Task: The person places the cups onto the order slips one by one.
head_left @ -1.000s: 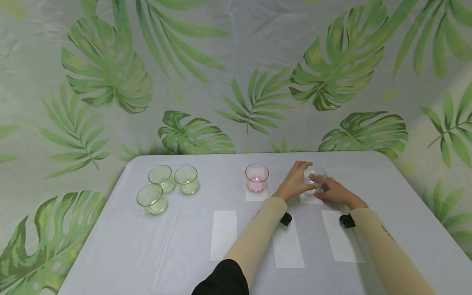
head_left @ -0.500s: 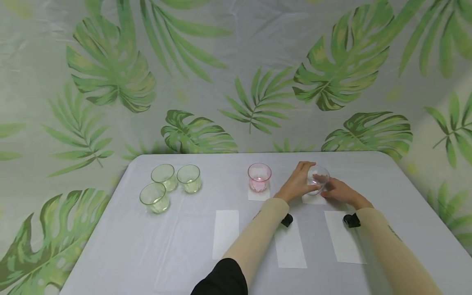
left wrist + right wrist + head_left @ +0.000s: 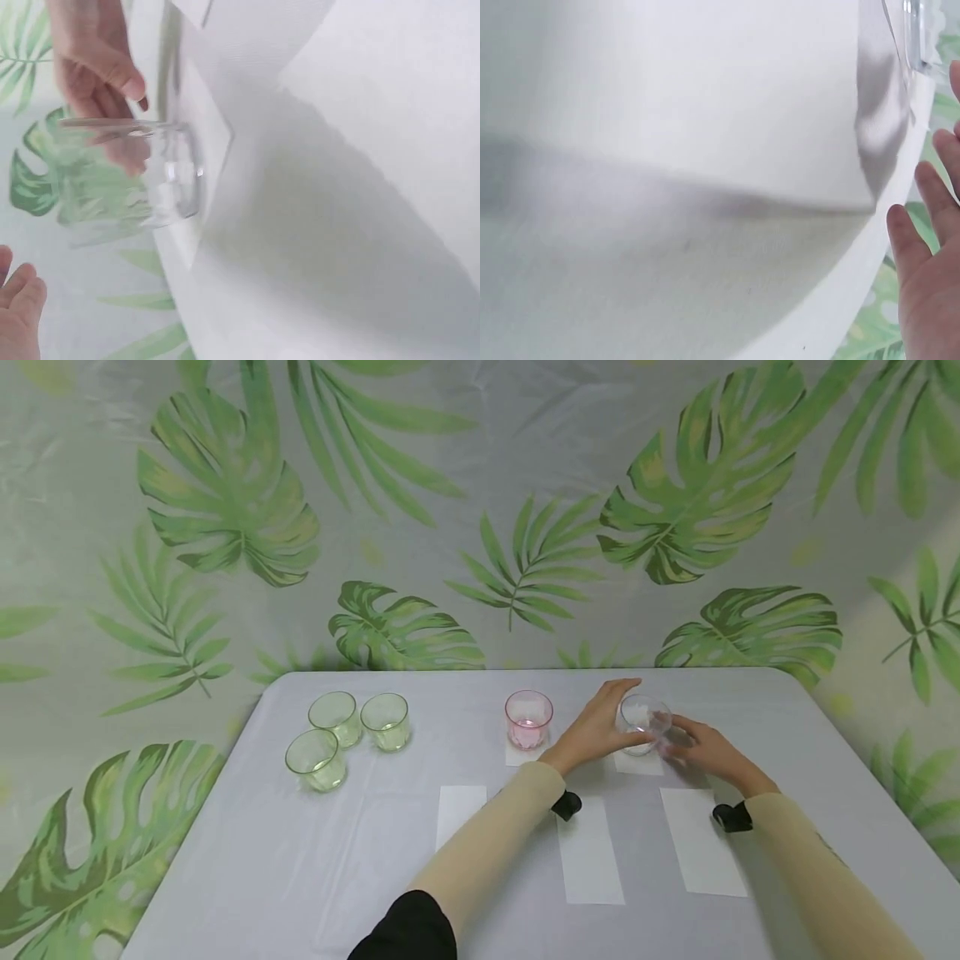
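Note:
A clear glass tumbler (image 3: 647, 714) (image 3: 176, 169) stands upright on a small white paper (image 3: 637, 767) toward the back right of the table. My left hand (image 3: 596, 727) is at its left, thumb and fingers spread apart around that side. In the left wrist view, the left hand's fingertips (image 3: 26, 296) show a gap from the glass. On the other side, my right hand (image 3: 708, 753) has its fingers loosely extended beside the tumbler. The right wrist view has these fingers (image 3: 907, 236) spread, with part of the glass (image 3: 917, 34) at the upper edge.
A pink tumbler (image 3: 528, 722) stands on another white paper (image 3: 519, 756) to the left. Several green-tinted glasses (image 3: 386, 724) are grouped at the far left. White paper strips (image 3: 591, 860) lie along the front. Behind the table hangs a leaf-patterned cloth (image 3: 405, 527).
Both hands have loosened from the clear tumbler and drawn slightly apart, the left leftward and the right rightward. The tumbler stays on its paper.

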A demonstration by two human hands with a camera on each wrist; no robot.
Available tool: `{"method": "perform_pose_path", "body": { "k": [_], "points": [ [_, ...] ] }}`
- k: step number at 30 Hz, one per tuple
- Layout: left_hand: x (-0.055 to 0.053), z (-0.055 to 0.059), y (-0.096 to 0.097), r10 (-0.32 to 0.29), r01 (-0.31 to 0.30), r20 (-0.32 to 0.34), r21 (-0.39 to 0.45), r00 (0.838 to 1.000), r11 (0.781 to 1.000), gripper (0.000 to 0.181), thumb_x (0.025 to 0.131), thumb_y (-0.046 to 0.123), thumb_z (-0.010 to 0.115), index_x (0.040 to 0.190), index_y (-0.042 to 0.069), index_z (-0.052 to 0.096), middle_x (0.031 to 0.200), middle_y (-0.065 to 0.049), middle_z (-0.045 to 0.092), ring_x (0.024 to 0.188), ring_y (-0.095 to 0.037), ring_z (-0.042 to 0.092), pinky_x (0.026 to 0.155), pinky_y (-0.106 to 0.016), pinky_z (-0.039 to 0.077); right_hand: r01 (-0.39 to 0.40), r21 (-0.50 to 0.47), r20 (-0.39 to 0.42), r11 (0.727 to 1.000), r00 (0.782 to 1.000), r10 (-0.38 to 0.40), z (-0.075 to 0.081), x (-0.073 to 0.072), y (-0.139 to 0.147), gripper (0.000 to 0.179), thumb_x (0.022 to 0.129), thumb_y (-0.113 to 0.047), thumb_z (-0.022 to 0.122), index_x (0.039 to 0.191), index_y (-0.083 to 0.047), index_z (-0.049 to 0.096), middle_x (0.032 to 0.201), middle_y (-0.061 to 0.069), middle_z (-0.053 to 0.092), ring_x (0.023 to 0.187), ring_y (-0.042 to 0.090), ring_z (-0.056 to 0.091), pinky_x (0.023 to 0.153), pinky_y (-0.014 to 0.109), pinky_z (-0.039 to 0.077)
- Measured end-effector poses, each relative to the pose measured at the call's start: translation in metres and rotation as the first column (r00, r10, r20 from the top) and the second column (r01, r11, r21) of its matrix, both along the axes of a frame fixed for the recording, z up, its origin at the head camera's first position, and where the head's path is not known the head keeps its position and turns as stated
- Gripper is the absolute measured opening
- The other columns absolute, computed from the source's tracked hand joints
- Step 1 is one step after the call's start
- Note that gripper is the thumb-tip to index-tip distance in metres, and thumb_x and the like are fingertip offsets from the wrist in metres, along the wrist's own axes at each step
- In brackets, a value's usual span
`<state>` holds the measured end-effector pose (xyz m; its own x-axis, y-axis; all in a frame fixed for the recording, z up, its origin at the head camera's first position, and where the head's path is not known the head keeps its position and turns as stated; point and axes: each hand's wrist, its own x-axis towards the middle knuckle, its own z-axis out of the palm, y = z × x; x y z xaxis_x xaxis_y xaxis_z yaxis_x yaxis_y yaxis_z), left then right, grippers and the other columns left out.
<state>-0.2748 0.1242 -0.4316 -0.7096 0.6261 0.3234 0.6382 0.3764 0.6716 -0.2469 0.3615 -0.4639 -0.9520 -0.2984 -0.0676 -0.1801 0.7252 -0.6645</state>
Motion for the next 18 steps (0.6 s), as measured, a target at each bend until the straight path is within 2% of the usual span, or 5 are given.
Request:
{"method": "perform_pose_path", "body": {
  "k": [6, 11, 14, 18],
  "points": [
    [0.009, 0.018, -0.036, -0.047, 0.047, 0.034, 0.023, 0.998, 0.999, 0.081, 0.086, 0.036, 0.072, 0.150, 0.013, 0.029, 0.150, -0.002, 0.033, 0.137, -0.010, 0.028, 0.110, -0.027, 0.027, -0.019, -0.014, -0.040, 1.000, 0.999, 0.018, 0.001, 0.008, 0.008, 0.061, 0.092, -0.015, 0.061, 0.141, 0.010, 0.035, 0.142, 0.038, 0.029, 0.126, 0.059, 0.026, 0.096, 0.071, 0.026],
    [0.020, 0.029, -0.072, -0.060, 0.059, 0.029, 0.033, 0.998, 0.998, 0.081, 0.086, 0.038, 0.071, 0.151, 0.014, 0.028, 0.151, 0.000, 0.032, 0.137, -0.011, 0.028, 0.109, -0.031, 0.029, -0.048, -0.055, -0.080, 0.997, 0.996, 0.043, 0.001, 0.023, 0.016, 0.061, 0.091, -0.012, 0.062, 0.142, 0.008, 0.035, 0.143, 0.036, 0.031, 0.127, 0.059, 0.026, 0.095, 0.072, 0.025],
    [0.029, 0.036, -0.099, -0.050, 0.049, 0.015, 0.051, 0.999, 0.998, 0.081, 0.085, 0.036, 0.073, 0.150, 0.012, 0.029, 0.150, 0.000, 0.033, 0.136, -0.012, 0.030, 0.109, -0.033, 0.030, -0.052, -0.060, -0.098, 0.997, 0.994, 0.046, -0.001, 0.033, 0.020, 0.060, 0.091, -0.013, 0.063, 0.143, 0.005, 0.037, 0.143, 0.034, 0.033, 0.127, 0.058, 0.028, 0.094, 0.072, 0.027],
    [0.040, 0.040, -0.139, -0.014, 0.014, -0.002, 0.099, 1.000, 0.995, 0.080, 0.084, 0.029, 0.076, 0.148, 0.010, 0.033, 0.147, -0.003, 0.038, 0.135, -0.014, 0.032, 0.109, -0.037, 0.031, -0.040, -0.066, -0.080, 0.997, 0.996, 0.035, -0.002, 0.046, 0.023, 0.060, 0.092, -0.015, 0.063, 0.143, 0.003, 0.037, 0.144, 0.032, 0.032, 0.127, 0.058, 0.027, 0.094, 0.072, 0.026]
  ]
}}
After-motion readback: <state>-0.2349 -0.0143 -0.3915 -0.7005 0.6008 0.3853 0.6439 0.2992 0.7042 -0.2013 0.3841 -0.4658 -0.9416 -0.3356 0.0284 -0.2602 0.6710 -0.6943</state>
